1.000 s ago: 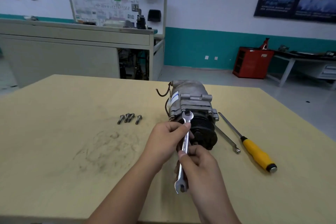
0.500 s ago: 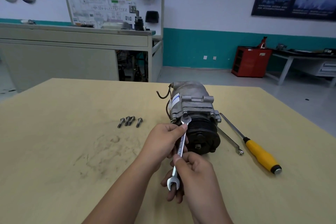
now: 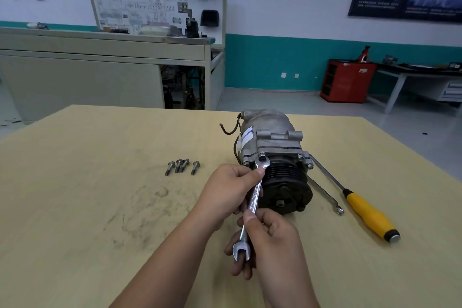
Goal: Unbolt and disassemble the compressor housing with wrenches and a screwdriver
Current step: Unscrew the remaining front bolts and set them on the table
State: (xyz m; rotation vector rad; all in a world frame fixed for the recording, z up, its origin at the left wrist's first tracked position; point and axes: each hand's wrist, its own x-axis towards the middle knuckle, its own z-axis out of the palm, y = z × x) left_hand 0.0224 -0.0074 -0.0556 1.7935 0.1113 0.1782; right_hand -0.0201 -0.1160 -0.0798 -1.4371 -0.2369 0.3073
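- Workshop room: white-and-teal walls; long grey workbench [image 3: 100, 77] and red cabinet [image 3: 347, 80] well behind.
- Pale wooden table [image 3: 75, 207]: scuffed, with a dirt smudge left of centre.
- Grey cast-metal compressor with black pulley [image 3: 272, 142]: on its side, centre-right of the table, pulley toward the person.
- Left hand [image 3: 225, 192]: fingers curled round the upper wrench shaft.
- Right hand [image 3: 275, 240]: thumb and fingers wrapped round the lower shaft.
- Silver open-ended wrench [image 3: 253, 204]: head seated on a top flange bolt. Its handle end has swung slightly left over the last second, probably a loosening stroke.
- Yellow-handled screwdriver [image 3: 367, 215]: idle on the right.
- Slim steel wrench [image 3: 325, 194]: idle, between compressor and screwdriver.
- Four loose steel bolts [image 3: 181, 166]: left of the compressor. Unbolting looks partway done.
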